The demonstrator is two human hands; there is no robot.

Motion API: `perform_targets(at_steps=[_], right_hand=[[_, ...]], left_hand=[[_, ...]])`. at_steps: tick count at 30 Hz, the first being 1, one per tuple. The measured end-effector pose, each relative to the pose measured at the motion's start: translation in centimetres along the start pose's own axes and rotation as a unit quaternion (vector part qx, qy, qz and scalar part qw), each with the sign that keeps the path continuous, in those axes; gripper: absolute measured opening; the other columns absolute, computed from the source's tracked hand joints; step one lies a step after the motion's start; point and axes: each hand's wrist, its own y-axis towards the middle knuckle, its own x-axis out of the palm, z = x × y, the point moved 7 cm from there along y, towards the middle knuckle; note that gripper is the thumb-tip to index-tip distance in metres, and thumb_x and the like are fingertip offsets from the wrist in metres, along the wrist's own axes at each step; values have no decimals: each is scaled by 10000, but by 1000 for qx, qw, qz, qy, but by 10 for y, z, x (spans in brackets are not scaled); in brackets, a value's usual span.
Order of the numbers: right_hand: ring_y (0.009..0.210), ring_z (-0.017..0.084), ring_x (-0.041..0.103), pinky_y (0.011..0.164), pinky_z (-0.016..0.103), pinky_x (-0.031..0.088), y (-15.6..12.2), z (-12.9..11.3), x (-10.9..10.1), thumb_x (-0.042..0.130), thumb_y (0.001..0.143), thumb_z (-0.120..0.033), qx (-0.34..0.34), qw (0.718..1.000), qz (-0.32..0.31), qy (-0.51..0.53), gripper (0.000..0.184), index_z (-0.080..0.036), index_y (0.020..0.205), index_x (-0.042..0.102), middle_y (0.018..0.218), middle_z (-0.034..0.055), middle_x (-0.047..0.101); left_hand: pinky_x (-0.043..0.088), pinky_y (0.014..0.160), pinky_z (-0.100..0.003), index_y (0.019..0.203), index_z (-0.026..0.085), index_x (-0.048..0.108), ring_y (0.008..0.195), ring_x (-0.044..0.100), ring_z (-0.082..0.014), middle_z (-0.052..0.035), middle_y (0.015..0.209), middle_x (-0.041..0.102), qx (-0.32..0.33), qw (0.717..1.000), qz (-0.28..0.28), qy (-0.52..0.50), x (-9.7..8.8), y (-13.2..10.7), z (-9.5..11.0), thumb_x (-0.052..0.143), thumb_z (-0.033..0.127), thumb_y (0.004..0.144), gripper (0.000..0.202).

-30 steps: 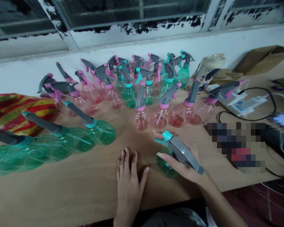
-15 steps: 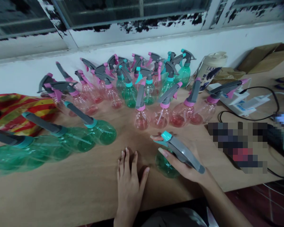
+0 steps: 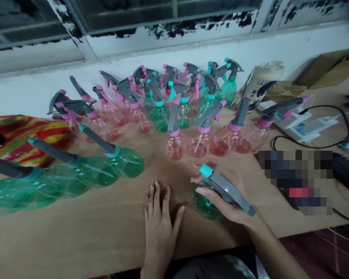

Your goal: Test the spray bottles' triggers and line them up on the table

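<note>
My right hand [image 3: 234,215] is wrapped round the neck of a green spray bottle [image 3: 205,207], which has a grey head and a teal nozzle tip. The bottle's lower part shows under my thumb, while my palm and fingers hide its neck. Its trigger is mostly hidden by my fingers. Flat on the wooden table, fingers spread, my left hand [image 3: 160,221] lies to the left of that bottle and holds nothing. Beyond my right hand stands a row of pink spray bottles [image 3: 199,145] with grey heads.
Several green spray bottles [image 3: 128,162] line the left side. More pink and green bottles [image 3: 161,116] crowd near the wall. A red-yellow striped bag [image 3: 29,135], a cream bag [image 3: 263,83], a power strip [image 3: 299,128] with cables and cardboard [image 3: 328,71] also occupy the table.
The fingers of my right hand have shifted at the trigger, which shows less now. The view has moved slightly; my left hand stays flat on the table.
</note>
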Motion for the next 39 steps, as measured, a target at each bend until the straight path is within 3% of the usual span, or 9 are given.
perform_targets(at_steps=[4, 14, 23, 32, 39], right_hand=[[1130, 208, 648, 960, 333, 539, -2, -3, 1, 641, 868, -309, -18, 1000, -9, -14, 285, -269, 1149, 620, 1149, 31, 712], [1252, 245, 568, 1011, 413, 514, -7, 4, -2, 700, 816, -306, -3, 1000, 20, 2, 522, -272, 1304, 517, 1319, 75, 630], [1192, 229, 610, 979, 384, 540, -2, -8, -1, 601, 883, -235, -33, 999, -7, -41, 368, -281, 1247, 586, 1231, 40, 680], [1125, 214, 646, 927, 362, 557, -5, 0, 2, 562, 911, -233, -17, 998, -39, -54, 316, -276, 1224, 578, 1165, 46, 693], [1098, 221, 665, 909, 370, 565, -4, -3, -1, 622, 878, -276, -26, 999, 7, -27, 199, -258, 1076, 623, 1041, 31, 736]], left_hand=[[369, 1081, -559, 1394, 123, 437, 1420, 318, -339, -210, 1499, 397, -3, 1000, 3, -2, 0, 0, 0, 502, 387, 953, 518], [375, 1078, -558, 1400, 123, 433, 1421, 321, -343, -213, 1503, 394, 0, 1000, -1, 1, -1, 1, 0, 502, 384, 952, 523], [366, 1083, -567, 1415, 131, 413, 1426, 314, -340, -210, 1510, 387, -7, 1000, -9, -1, 1, 0, -1, 513, 386, 949, 541], [365, 1087, -561, 1402, 108, 423, 1429, 303, -343, -221, 1509, 380, -3, 1000, -12, -1, 0, 0, 1, 516, 364, 950, 528], [372, 1081, -566, 1406, 121, 411, 1428, 308, -341, -219, 1507, 386, -4, 1000, -8, 3, 0, -1, 1, 502, 386, 955, 531]])
